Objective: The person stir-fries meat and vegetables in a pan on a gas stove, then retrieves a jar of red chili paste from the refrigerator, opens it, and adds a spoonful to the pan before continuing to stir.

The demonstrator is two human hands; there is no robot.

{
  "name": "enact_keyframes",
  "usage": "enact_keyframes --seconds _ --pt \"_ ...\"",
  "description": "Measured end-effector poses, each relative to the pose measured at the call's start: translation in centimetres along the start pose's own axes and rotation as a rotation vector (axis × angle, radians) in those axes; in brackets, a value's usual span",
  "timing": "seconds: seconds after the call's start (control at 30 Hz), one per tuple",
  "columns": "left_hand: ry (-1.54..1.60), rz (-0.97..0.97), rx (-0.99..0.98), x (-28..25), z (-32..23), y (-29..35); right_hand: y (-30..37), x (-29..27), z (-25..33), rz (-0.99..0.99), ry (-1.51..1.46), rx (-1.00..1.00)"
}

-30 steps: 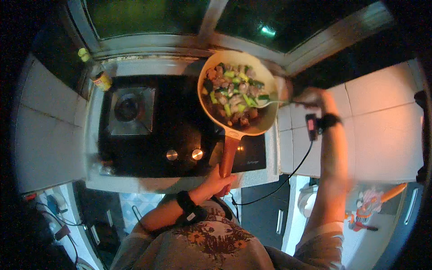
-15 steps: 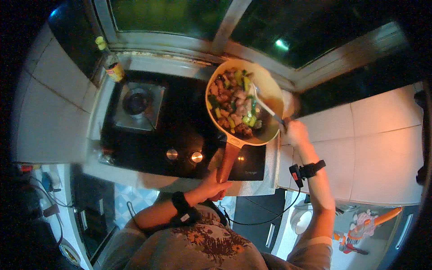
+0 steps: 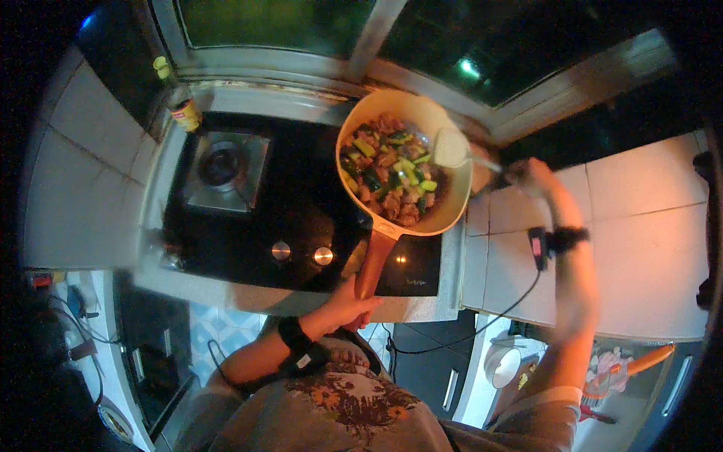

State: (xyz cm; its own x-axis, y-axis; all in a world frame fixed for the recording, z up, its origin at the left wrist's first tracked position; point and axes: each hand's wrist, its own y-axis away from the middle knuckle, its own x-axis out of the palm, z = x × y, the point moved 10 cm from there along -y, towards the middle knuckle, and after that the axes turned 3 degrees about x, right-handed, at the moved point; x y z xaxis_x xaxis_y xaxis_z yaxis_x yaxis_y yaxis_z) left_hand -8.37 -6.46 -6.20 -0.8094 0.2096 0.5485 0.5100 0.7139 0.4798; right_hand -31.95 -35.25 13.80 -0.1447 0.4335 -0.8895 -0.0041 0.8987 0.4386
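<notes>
A deep cream-coloured frying pan [image 3: 456, 197] with a brown handle [image 3: 374, 264] is over the right side of the black stove. My left hand [image 3: 351, 306] is closed round the end of that handle. Browned meat pieces and green vegetable chunks [image 3: 393, 167] lie in the pan, mostly in its left and middle part. My right hand [image 3: 532, 178], a little blurred, grips the dark handle of a spatula [image 3: 452, 148]. Its pale, broad blade is at the pan's right inner wall, beside the food. Whether the blade touches the wall I cannot tell.
The glass cooktop [image 3: 301, 181] has a left burner [image 3: 221, 167] and two lit-looking metal knobs [image 3: 323, 256]. A yellow-capped bottle [image 3: 181, 105] stands at the back left corner. Window frames run behind; a tiled wall [image 3: 535, 218] is on the right. A cable hangs from my right wrist strap.
The spatula has come out of the food to the pan's right wall, as my right hand moved right and upward. The food lies rearranged. My left hand keeps hold of the pan handle.
</notes>
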Motion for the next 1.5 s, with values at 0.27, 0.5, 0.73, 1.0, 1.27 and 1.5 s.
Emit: enact_keyframes --seconds 0.27,0.5,0.73,1.0,1.27,1.5 --pt "0.031 0.003 0.014 -0.1 0.6 0.0 -5.0 -1.4 11.3 -0.046 -0.112 -0.317" --pt "0.047 0.001 0.054 -0.3 0.3 -0.2 4.3 -0.4 16.6 -0.153 0.113 -0.618" --pt "0.042 -0.017 0.021 -0.3 0.5 -0.3 12.3 3.2 11.5 -0.086 0.389 -0.342" --pt "0.046 0.031 0.036 0.0 -0.1 -0.1 17.7 -0.2 9.6 -0.065 0.178 -0.203" --pt "0.033 0.022 0.041 -0.1 0.1 -0.3 9.2 10.2 11.9 -0.181 0.068 0.009" --pt "0.065 0.016 0.02 0.0 -0.1 0.0 6.7 3.8 9.5 -0.264 0.108 -0.077"
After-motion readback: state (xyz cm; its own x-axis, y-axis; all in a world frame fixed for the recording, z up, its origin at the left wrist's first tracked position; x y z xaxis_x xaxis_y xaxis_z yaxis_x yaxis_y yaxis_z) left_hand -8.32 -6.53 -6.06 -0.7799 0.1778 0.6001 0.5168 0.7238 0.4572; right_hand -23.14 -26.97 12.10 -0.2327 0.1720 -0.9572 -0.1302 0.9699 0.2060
